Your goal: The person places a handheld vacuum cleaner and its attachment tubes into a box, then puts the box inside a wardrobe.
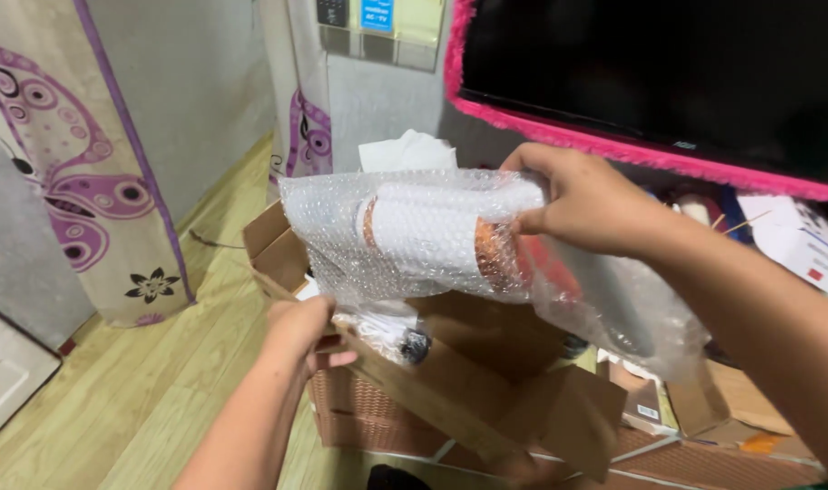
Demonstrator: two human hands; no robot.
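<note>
My right hand [582,201] grips a cylinder wrapped in clear bubble wrap [414,231], holding it sideways above an open brown cardboard box [450,381]. The cylinder looks white with copper-coloured ends. Loose bubble wrap hangs down to the right under my forearm. My left hand [300,331] is lower, fingers curled on the near flap of the box, just under the wrap's lower edge. Inside the box a small dark object and more plastic wrapping show [405,340].
The box rests on a brown woven basket [350,408]. A dark screen with a pink fuzzy border [650,82] hangs at upper right. Fabric covers with purple butterfly patterns [78,181] stand at left on a wooden floor. More boxes [795,236] lie at right.
</note>
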